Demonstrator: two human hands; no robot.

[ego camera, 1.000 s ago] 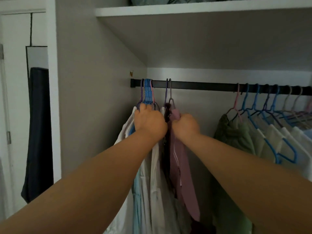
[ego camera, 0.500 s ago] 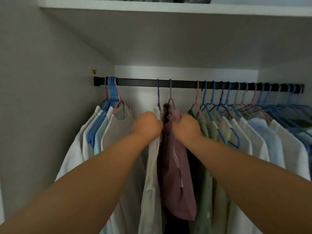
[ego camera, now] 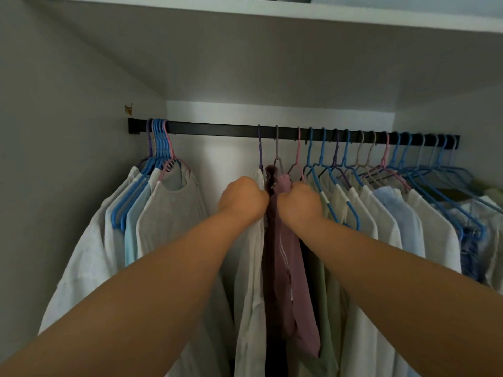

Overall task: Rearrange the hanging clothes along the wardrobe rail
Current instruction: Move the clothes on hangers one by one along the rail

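Observation:
A black wardrobe rail (ego camera: pixel 217 129) runs across under a shelf. A bunch of pale shirts on blue hangers (ego camera: pixel 152 210) is packed at its left end. In the middle hang a white garment (ego camera: pixel 251 268) and a mauve garment (ego camera: pixel 288 268). My left hand (ego camera: pixel 242 200) grips the white garment at its shoulder, fingers curled. My right hand (ego camera: pixel 299 205) grips the mauve garment near its hanger. Both fists sit side by side, almost touching. A long row of shirts on blue, pink and purple hangers (ego camera: pixel 381 213) fills the right half.
A white shelf (ego camera: pixel 272 12) with folded items lies above. The grey side wall (ego camera: pixel 54 159) closes the left, another wall (ego camera: pixel 476 118) the right. A bare stretch of rail (ego camera: pixel 212 129) separates the left bunch from the middle garments.
The view swung right, showing the full rail. My left hand left the blue-hanger bunch at the left end and now grips the white garment mid-rail, moved rightwards. My right hand kept the mauve garment.

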